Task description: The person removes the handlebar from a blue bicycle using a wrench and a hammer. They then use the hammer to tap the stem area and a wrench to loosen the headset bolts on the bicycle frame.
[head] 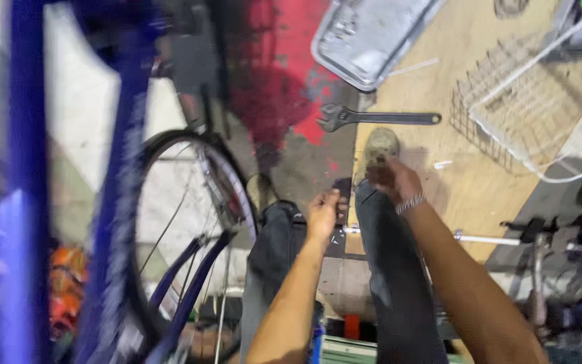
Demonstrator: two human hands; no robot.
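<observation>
Both bare arms reach forward; left hand (322, 214) loosely curled; right hand (393, 180) fisted, wrist braceleted.

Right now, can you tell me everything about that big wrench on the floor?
The wrench is an adjustable one, dark grey metal, with an open jaw at its left end and a long straight handle running right to a rounded tip. It lies flat, its head on the grey and red-stained floor, its handle across the plywood sheet. No hand touches it. It sits just beyond the person's shoe, below a metal tray.
</observation>
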